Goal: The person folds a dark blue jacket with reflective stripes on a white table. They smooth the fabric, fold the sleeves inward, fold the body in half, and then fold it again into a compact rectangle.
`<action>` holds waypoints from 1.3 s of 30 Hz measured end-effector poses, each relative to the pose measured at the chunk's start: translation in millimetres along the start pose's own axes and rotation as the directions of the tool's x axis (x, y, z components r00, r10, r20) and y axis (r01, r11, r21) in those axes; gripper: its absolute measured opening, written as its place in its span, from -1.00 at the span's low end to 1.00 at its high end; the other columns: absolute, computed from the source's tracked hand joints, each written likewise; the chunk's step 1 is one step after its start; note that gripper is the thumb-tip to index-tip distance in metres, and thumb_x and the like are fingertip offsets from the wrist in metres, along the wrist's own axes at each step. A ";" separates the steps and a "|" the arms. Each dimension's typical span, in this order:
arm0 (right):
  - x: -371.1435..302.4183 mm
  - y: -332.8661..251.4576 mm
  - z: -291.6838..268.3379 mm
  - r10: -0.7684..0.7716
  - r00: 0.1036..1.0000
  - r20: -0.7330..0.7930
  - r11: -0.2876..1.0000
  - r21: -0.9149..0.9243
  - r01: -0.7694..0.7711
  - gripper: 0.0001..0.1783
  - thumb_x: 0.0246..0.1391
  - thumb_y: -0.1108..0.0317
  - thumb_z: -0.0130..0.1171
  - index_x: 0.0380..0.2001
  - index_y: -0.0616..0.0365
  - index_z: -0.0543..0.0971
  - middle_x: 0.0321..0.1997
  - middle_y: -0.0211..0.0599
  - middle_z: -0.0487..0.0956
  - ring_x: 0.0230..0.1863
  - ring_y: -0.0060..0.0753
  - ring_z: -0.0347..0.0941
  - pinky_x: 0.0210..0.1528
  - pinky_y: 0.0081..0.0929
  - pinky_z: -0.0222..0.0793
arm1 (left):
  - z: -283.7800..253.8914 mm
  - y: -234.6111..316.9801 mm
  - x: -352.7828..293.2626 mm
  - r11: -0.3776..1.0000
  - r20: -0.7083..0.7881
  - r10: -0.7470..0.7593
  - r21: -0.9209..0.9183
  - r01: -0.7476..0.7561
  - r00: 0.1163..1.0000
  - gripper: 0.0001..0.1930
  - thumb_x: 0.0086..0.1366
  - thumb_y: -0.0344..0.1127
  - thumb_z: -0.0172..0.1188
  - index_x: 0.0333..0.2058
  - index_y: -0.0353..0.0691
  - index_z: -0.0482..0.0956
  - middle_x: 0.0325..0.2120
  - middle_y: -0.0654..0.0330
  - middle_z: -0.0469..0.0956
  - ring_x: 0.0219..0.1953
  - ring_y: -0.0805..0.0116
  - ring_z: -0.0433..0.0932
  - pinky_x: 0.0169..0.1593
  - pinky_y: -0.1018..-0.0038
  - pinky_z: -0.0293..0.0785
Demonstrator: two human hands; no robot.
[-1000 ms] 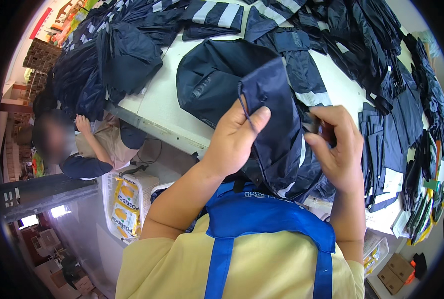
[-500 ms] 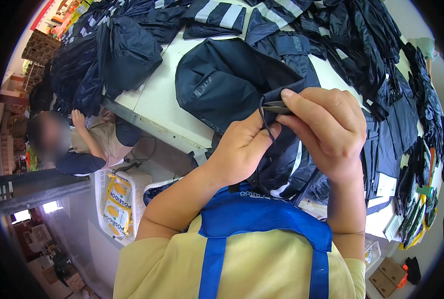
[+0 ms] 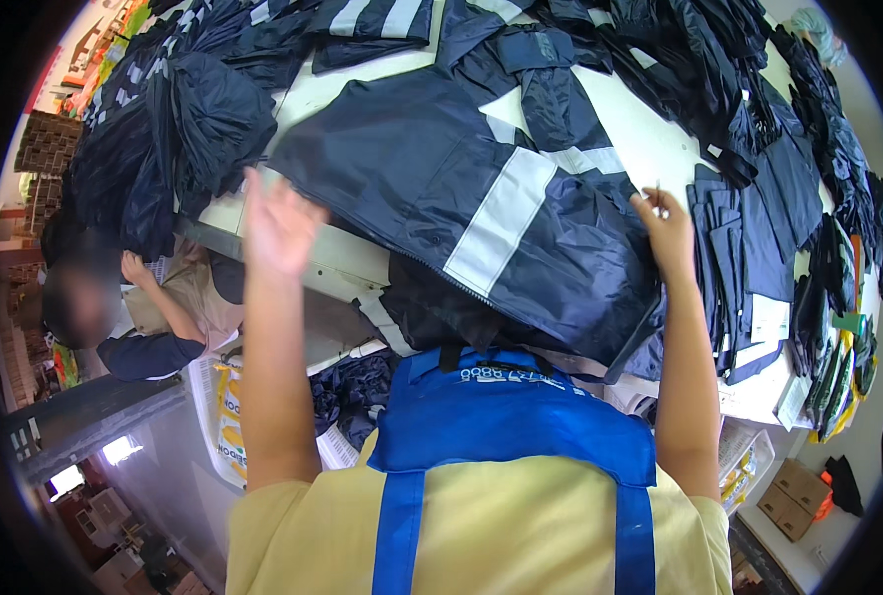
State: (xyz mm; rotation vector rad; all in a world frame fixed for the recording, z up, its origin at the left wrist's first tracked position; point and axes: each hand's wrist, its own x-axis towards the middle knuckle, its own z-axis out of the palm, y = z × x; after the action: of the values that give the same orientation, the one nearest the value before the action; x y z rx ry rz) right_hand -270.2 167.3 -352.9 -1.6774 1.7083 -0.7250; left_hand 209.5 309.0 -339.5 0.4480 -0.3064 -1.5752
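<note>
A navy jacket (image 3: 461, 188) with a wide silver reflective stripe lies spread out on the white table (image 3: 650, 139), its lower edge hanging over the table's front. My left hand (image 3: 278, 223) is raised at the jacket's left side, fingers apart and holding nothing. My right hand (image 3: 665, 233) is at the jacket's right edge, with fingertips pinched on the fabric there. I wear a blue apron (image 3: 506, 426) over a yellow shirt.
Heaps of dark garments (image 3: 164, 139) cover the table's back and left. A stack of folded navy pieces (image 3: 744, 248) lies right of the jacket. Another person (image 3: 154, 317) sits below the table at left. A yellow-and-white sack (image 3: 225, 416) and cardboard boxes (image 3: 794, 491) are on the floor.
Both hands held the garment bunched together close to my chest. Now the hands have swung wide apart and the jacket lies opened flat across the table.
</note>
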 end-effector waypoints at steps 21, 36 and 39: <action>111.5 29.6 97.3 0.223 0.973 -0.064 0.948 -0.220 -0.231 -0.32 -0.17 0.06 0.37 -0.14 0.46 0.50 -0.16 0.17 0.57 -0.06 0.02 0.52 0.02 -0.30 0.37 | 62.5 -163.1 -51.3 0.799 -0.677 0.076 0.481 0.362 0.732 -0.48 0.27 -0.34 0.12 0.14 -0.31 0.15 0.03 0.01 0.33 -0.04 0.19 0.46 0.06 0.21 0.44; 71.8 39.1 87.7 0.105 0.975 0.197 0.989 0.079 -0.122 -0.66 -0.11 0.23 0.33 -0.37 0.29 0.55 -0.24 -0.11 0.55 -0.26 -0.13 0.52 -0.21 -0.35 0.37 | 97.6 -183.4 84.7 0.614 -0.210 0.041 0.777 0.141 0.977 -0.28 0.19 -0.34 0.25 0.24 -0.31 0.06 0.17 0.01 0.16 0.15 0.23 0.27 0.18 0.37 0.24; -12.2 -30.3 48.4 -0.410 0.887 0.215 0.912 0.089 0.400 -0.83 -0.12 0.43 0.23 -0.37 0.17 0.54 -0.35 -0.15 0.49 -0.41 -0.04 0.48 -0.30 -0.31 0.39 | 87.1 -181.1 117.0 0.622 -0.300 0.135 0.767 0.155 0.944 -0.07 0.17 -0.13 0.31 0.30 -0.38 -0.10 0.28 -0.10 0.02 0.27 0.12 0.12 0.29 0.27 0.08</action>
State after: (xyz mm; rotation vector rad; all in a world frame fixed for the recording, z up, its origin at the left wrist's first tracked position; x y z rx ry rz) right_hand -213.9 180.4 -360.7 -2.0296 1.1858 -0.7123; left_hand 6.8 196.4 -356.6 1.4001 -0.7436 -1.2686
